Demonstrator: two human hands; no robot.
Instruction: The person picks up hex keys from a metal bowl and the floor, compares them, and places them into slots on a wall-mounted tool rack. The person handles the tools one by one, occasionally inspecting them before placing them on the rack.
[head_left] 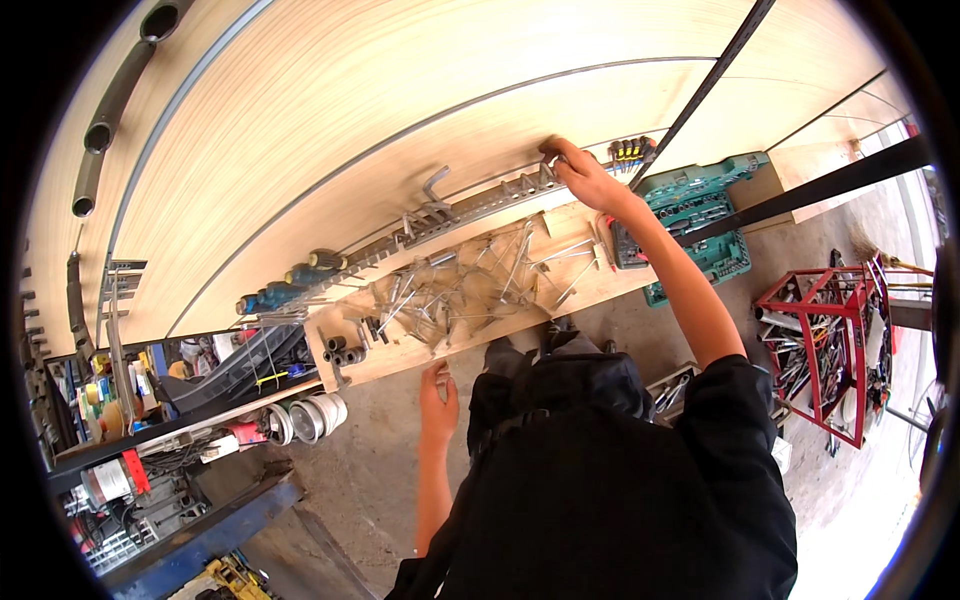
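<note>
My right hand [580, 172] reaches up to the wooden panel, at the right part of a perforated metal rack [480, 208]. Its fingers are curled, and what they grip, if anything, is hidden. To its left, several grey metal tools hang in the rack's slots, with a bent hex key [436, 184] sticking up among them. My left hand [438, 405] hangs by the front edge of a wooden shelf [400, 364], apart from the tools, fingers loosely stretched and holding nothing. A loose pile of thin metal rods and keys [460, 285] lies on that shelf.
Screwdrivers [290, 285] hang left of the rack; yellow-and-black ones [630, 150] hang at its right. A green socket case [715, 215] lies open beyond the shelf. Dark sockets [343, 352] stand at its left end. A red tool cart [825, 345] is at the right.
</note>
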